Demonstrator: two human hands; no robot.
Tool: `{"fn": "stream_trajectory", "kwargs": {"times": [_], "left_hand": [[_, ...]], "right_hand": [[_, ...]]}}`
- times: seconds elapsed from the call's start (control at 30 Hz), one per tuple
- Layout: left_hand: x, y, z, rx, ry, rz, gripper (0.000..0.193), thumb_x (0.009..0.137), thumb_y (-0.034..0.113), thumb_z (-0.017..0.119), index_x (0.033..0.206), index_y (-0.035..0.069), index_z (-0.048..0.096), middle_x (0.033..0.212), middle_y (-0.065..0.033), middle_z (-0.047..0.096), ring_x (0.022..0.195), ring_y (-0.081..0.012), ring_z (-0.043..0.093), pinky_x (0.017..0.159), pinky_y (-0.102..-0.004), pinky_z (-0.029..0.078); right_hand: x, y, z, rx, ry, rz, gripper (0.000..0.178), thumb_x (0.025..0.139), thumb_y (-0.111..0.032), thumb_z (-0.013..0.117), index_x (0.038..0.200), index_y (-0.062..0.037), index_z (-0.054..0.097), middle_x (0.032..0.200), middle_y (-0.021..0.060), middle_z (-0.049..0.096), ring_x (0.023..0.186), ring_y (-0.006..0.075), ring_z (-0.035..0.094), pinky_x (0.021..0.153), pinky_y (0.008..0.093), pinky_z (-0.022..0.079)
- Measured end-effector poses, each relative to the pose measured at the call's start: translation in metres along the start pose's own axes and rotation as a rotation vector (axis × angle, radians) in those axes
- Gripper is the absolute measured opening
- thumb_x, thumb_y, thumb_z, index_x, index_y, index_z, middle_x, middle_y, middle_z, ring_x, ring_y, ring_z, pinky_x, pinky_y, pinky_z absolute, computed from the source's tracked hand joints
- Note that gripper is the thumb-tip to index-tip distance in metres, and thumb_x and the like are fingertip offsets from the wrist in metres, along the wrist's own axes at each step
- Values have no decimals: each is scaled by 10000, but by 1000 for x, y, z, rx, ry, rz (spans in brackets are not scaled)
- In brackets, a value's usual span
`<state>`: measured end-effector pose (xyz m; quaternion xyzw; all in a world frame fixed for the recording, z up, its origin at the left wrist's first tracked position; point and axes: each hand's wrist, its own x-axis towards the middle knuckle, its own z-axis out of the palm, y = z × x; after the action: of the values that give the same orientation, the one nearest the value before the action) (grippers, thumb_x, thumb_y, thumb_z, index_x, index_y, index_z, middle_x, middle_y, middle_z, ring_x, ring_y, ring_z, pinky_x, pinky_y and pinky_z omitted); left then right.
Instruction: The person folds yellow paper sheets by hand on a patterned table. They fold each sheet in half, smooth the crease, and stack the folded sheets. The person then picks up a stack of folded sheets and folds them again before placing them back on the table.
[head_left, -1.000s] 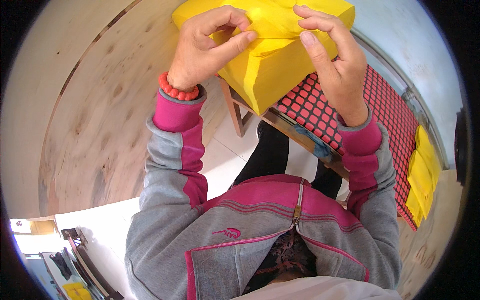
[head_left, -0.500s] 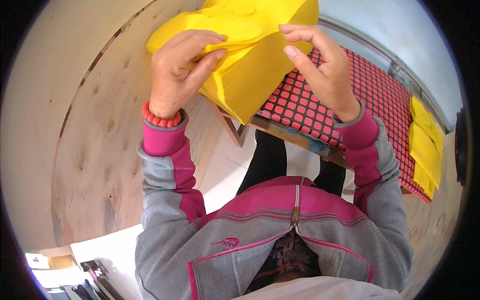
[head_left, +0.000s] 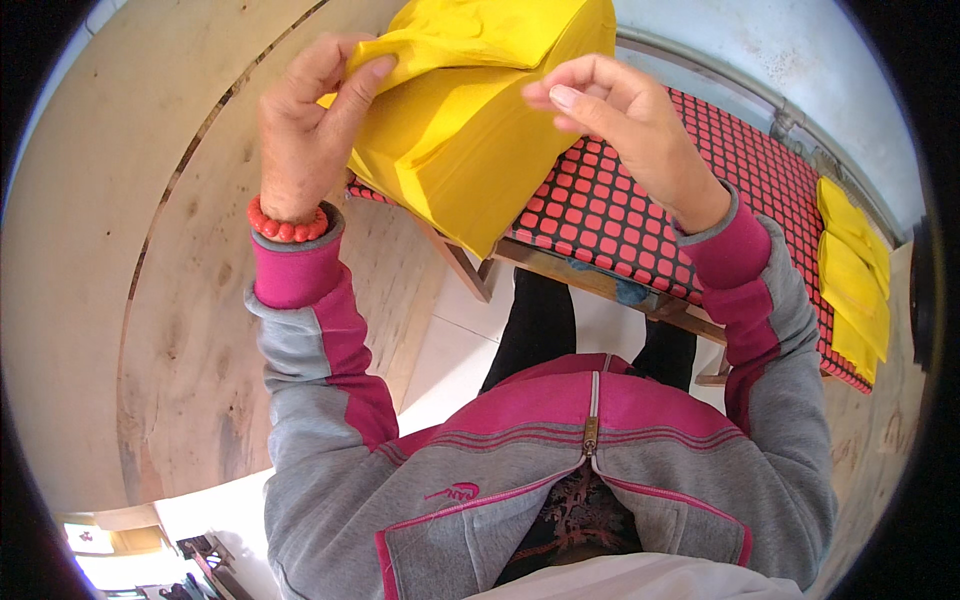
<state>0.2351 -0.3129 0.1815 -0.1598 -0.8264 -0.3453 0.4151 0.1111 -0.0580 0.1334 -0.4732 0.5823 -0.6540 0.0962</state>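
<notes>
A boxy yellow cloth bag [head_left: 470, 150], apparently of thin non-woven fabric, lies at the far middle, partly over the patterned tabletop. My left hand [head_left: 310, 120], with a red bead bracelet at its wrist, pinches a raised fold of the bag between thumb and fingers. At the bag's right side hovers my right hand [head_left: 640, 130]. Its fingers are loosely bent, with the tips smeared by motion, and no cloth shows in them. The bag's far end is cut off by the frame's top edge.
Under the bag is a low table [head_left: 620, 210] with a red-and-black checked cover. More folded yellow cloth [head_left: 855, 280] lies at its right end. A curved plywood surface [head_left: 210, 300] fills the left side. A pipe [head_left: 710, 75] runs along the wall behind.
My left hand has moved left and slightly up, drawing the bag's fold with it. My right hand has come a little down and left, its fingers more bent.
</notes>
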Motion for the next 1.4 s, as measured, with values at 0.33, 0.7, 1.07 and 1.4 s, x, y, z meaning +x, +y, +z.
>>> {"fn": "stream_trajectory", "kwargs": {"times": [0.33, 0.7, 1.07, 1.4], "left_hand": [[28, 13, -12, -28, -8, 25, 192, 978, 10, 628, 1162, -47, 630, 1020, -29, 677, 942, -91, 623, 857, -219, 487], [-3, 117, 23, 350, -100, 316, 180, 854, -57, 697, 1027, -7, 694, 874, -83, 714, 727, -143, 669, 653, -245, 520], [-39, 180, 162, 271, -266, 586, 265, 710, 125, 655, 969, 70, 641, 838, -45, 691, 715, -236, 691, 610, -331, 542], [-74, 185, 304, 59, -550, 400, 115, 769, 102, 603, 858, 89, 531, 770, -72, 630, 740, -310, 666, 612, -424, 518]], "right_hand": [[23, -3, 3, 797, -168, 477, 665, 1043, -481, 473, 1380, 92, 437, 1320, 262, 594, 1243, 292, 609, 913, 312, 587], [15, 7, -24, 838, 134, 361, 613, 1011, -391, 570, 1425, 38, 428, 1389, 188, 568, 1235, 312, 609, 1042, 423, 507], [-59, 9, -119, 530, 89, 309, 375, 992, -187, 619, 1294, 33, 582, 1227, 135, 682, 1054, 212, 701, 910, 342, 583], [-175, 65, -235, 252, 308, 593, 357, 960, -187, 660, 1246, 21, 613, 1135, 111, 707, 954, 186, 706, 835, 329, 586]]}}
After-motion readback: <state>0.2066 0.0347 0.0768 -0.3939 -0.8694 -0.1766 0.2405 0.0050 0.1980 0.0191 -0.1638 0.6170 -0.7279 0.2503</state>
